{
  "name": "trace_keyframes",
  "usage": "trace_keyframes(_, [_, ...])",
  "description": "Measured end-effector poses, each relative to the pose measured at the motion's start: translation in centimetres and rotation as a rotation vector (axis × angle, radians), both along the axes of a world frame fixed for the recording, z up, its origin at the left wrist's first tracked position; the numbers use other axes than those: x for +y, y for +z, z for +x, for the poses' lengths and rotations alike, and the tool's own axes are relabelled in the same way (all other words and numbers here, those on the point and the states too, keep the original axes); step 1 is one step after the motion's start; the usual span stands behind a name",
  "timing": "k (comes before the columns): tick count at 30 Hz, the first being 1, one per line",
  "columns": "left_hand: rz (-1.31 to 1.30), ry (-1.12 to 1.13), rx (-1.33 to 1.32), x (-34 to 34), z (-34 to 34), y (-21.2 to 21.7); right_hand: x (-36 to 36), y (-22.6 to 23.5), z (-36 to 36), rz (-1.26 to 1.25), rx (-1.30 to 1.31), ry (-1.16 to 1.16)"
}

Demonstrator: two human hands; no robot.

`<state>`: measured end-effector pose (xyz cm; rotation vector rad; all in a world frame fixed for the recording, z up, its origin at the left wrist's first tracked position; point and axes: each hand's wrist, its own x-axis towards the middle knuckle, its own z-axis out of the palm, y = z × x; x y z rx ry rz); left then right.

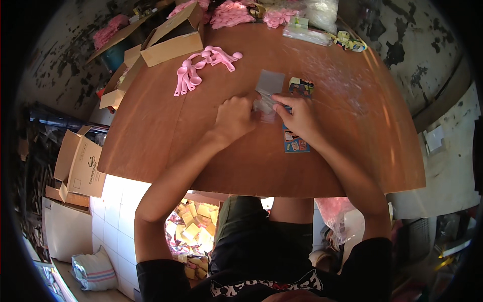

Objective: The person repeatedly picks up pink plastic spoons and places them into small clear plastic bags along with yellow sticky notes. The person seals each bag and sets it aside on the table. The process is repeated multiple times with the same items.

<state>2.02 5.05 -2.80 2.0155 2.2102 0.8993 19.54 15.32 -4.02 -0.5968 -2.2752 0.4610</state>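
Observation:
A clear plastic bag (270, 81) lies flat near the middle of the brown table, with crinkled film between my two hands. My left hand (234, 116) is curled at the bag's left edge, its fingertips closed on the film. From the other side my right hand (299, 116) pinches the bag between thumb and fingers. Partly under my right hand are colourful printed cards; one card (301, 85) shows beyond it and another card (297, 143) nearer me. To the left lie several pink measuring spoons (188, 75), loosely grouped.
An open cardboard box (173, 48) stands at the table's far left. Along the far edge are pink bundles (231, 14) and clear bags (308, 34). Loose clear film (347, 80) spreads at the right. Below the table, a box holds many yellow-and-pink packets (191, 229).

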Motion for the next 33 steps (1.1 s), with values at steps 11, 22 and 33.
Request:
trace_keyframes(11, [0.117, 0.027, -0.133, 0.0, -0.3, 0.4, -0.3, 0.1, -0.1, -0.114, 0.388, 0.051])
trace_keyframes(22, [-0.124, -0.344, -0.567, 0.8, -1.8, 1.5, -1.1, 0.7, 0.1, -0.078, 0.316, 0.06])
trace_keyframes(33, [-0.074, -0.473, -0.824, -2.2, -1.6, 3.1, -2.6, 4.7, 1.4, 0.096, 0.325, 0.278])
